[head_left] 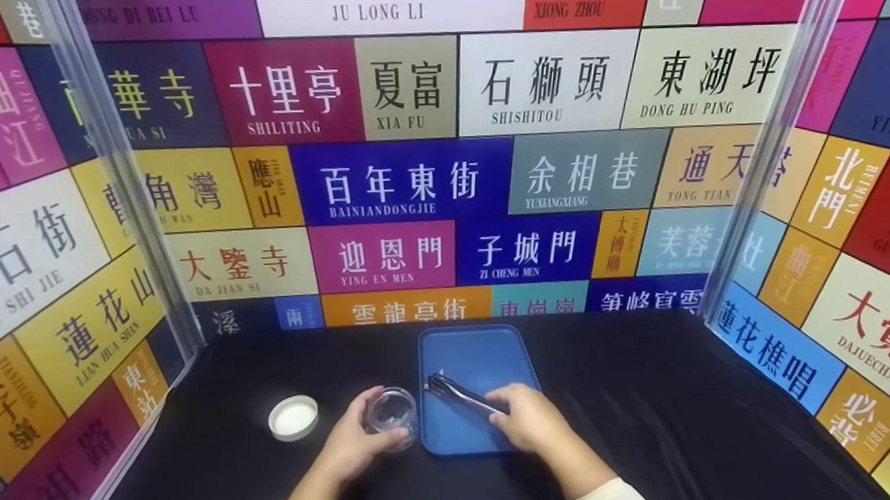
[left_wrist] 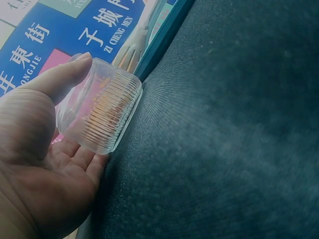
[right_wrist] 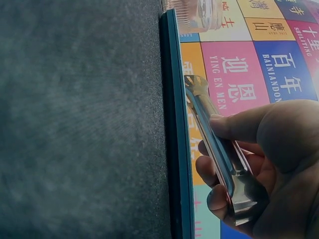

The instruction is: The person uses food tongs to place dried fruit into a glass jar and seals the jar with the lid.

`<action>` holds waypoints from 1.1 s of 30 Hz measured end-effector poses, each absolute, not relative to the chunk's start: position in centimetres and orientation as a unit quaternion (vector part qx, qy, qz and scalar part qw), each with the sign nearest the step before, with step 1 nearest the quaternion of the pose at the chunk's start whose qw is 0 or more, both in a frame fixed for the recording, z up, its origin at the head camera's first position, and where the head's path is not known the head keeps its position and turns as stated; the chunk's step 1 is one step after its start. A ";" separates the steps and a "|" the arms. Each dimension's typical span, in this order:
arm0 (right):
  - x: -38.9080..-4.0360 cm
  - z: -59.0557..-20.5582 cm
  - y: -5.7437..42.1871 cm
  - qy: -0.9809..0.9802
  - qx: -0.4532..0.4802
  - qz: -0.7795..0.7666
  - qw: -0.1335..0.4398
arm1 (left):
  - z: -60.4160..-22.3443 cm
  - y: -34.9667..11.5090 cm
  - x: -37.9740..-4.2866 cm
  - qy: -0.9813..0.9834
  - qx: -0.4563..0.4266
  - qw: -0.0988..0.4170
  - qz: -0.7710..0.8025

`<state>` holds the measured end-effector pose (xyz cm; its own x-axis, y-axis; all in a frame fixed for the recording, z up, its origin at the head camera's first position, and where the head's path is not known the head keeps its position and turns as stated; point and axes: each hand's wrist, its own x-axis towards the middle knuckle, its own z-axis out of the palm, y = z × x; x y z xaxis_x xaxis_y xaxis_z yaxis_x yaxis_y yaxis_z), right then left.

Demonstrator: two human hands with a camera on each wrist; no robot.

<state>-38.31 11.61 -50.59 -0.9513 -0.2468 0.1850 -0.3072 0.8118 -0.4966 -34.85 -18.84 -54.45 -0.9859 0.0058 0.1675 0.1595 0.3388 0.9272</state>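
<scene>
My left hand (head_left: 354, 440) holds a clear jar (left_wrist: 112, 112) with ribbed sides, thumb on one side and fingers on the other. The jar is uncovered and stands on the black cloth at the tray's left edge. In my right hand (head_left: 534, 421) is a pair of metal tongs (right_wrist: 219, 144), gripped between thumb and fingers. Their tips point left, low over the blue tray (head_left: 478, 349). In the right wrist view the tongs' arms lie close together. Whether anything small is between the tips, I cannot tell.
A round white lid (head_left: 293, 418) lies on the black cloth (head_left: 243, 391) left of my left hand. Behind the table rises a wall of colourful printed signs (head_left: 399, 180). Clear upright posts (head_left: 756, 166) stand at the table's back corners.
</scene>
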 end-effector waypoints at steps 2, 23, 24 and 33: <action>-38.3 -50.6 11.6 -0.950 0.145 0.270 0.056 | -54.5 -18.9 -34.9 -0.820 -0.050 0.069 -0.566; -37.6 -49.3 11.5 -0.945 0.146 0.284 0.067 | -54.5 -18.8 -34.9 -0.823 -0.050 0.072 -0.561; -37.5 -49.1 11.5 -0.944 0.148 0.287 0.069 | -54.5 -18.8 -34.9 -0.823 -0.051 0.071 -0.562; -36.5 -47.7 11.1 -0.934 0.177 0.296 0.094 | -54.6 -18.9 -35.0 -0.827 -0.047 0.074 -0.555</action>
<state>-36.51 11.14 -47.70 -0.9197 -0.2740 0.2811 -0.3860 0.7618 -0.5202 -35.02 -18.90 -54.64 -0.9848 -0.0044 0.1734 0.1587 0.3798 0.9113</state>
